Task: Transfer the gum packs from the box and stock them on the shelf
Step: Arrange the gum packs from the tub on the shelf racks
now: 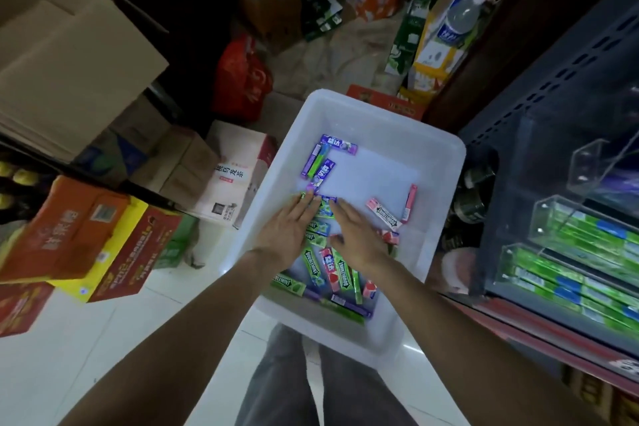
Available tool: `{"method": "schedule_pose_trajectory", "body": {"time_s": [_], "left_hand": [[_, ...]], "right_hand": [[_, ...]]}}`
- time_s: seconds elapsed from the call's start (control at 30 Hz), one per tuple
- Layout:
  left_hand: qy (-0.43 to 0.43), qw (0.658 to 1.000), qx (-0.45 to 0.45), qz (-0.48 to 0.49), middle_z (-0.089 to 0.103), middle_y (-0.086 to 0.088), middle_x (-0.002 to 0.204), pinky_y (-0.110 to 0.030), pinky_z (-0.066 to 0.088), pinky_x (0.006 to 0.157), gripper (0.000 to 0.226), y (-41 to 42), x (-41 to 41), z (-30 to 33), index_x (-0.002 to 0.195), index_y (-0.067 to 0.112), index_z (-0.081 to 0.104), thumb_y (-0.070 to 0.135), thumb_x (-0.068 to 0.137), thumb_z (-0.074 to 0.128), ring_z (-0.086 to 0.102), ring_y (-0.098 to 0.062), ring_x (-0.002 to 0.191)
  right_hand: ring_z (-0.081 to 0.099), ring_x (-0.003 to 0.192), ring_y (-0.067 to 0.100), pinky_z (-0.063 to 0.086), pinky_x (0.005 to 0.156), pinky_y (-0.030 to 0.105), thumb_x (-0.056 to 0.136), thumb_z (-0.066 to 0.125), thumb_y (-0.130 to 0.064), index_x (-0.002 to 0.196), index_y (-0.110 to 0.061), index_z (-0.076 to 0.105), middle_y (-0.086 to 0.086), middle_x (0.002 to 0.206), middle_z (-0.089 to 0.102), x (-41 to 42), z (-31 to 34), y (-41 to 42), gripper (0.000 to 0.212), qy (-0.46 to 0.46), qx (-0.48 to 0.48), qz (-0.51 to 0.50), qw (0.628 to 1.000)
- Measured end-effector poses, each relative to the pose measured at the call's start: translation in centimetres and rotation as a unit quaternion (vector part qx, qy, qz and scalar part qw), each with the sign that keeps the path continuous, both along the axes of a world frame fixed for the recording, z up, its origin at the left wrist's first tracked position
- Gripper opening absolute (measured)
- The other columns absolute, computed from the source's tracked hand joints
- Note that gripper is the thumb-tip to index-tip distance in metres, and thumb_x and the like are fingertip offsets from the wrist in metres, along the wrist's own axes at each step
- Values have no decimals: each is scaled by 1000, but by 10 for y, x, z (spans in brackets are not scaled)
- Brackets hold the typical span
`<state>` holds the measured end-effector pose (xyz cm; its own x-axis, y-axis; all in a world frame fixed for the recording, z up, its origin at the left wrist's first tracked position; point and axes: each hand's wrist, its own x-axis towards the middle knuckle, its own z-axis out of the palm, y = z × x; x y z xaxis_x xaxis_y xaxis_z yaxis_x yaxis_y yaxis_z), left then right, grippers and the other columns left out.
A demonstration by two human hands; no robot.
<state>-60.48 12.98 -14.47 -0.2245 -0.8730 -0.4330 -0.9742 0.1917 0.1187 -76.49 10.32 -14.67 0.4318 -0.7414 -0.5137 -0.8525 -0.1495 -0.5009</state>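
While both hands work inside the white box [446, 162], I record the left hand [288, 226] lying flat, fingers straight, pressing on green gum packs [320, 228] and gripping none. The right hand [356, 235] is likewise spread over the same heap, thumb out; whether it has hold of a pack I cannot tell. The packs lie directly beneath and between the palms, long axes mixed, most running roughly along the forearms. A pink pack [383, 213] lies just beside the right hand, the nearer one. The shelf [567, 245] stands to the right, so I judge the right hand better placed to carry across.
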Motion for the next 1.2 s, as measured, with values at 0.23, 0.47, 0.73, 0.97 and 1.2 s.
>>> {"method": "schedule_pose_trajectory", "body": {"time_s": [0.23, 0.47, 0.73, 0.97, 1.2], "left_hand": [[33, 997, -76, 5, 68, -4, 98, -26, 54, 71, 77, -7, 1, -7, 103, 16, 70, 23, 29, 93, 67, -23, 90], [-4, 998, -66, 16, 44, -15, 134, -36, 35, 100, 47, -11, -5, -15, 133, 8, 40, 4, 87, 50, 42, -30, 124], [193, 974, -30, 115, 41, -19, 124, -29, 35, 89, 39, -16, -3, 16, 131, 3, 41, -1, 93, 44, 50, -34, 105], [484, 823, 2, 299, 58, 2, 90, -15, 44, 69, 23, -37, -2, 82, 106, 11, 58, 6, 85, 67, 56, -10, 77], [598, 778, 1, 192, 66, 8, 79, -13, 46, 67, 19, -49, -61, 176, 92, 17, 63, 0, 84, 65, 57, 7, 68]], "right_hand": [[39, 125, 24, 39, 103, 38, 86, 61, -10, 129, -16, 47, 5, 130, 45, 15, -12, -3, 45, -1, -92, -112, 989], [44, 116, 20, 41, 99, 32, 87, 63, -16, 117, -17, 60, 4, 117, 50, 10, -17, -10, 30, 31, -118, -125, 985], [65, 87, 28, 52, 77, 36, 85, 61, 1, 96, -4, 57, 13, 91, 67, -6, 18, -11, 13, -100, -75, -257, 958], [57, 59, 3, 43, 58, 19, 76, 58, 13, 84, -14, 54, 0, 70, 57, -33, 99, 0, 29, -276, -78, -459, 841], [63, 64, 11, 55, 69, 19, 89, 48, 11, 82, -11, 65, 8, 73, 64, -84, 183, 11, 29, -476, -65, -478, 735]]}}
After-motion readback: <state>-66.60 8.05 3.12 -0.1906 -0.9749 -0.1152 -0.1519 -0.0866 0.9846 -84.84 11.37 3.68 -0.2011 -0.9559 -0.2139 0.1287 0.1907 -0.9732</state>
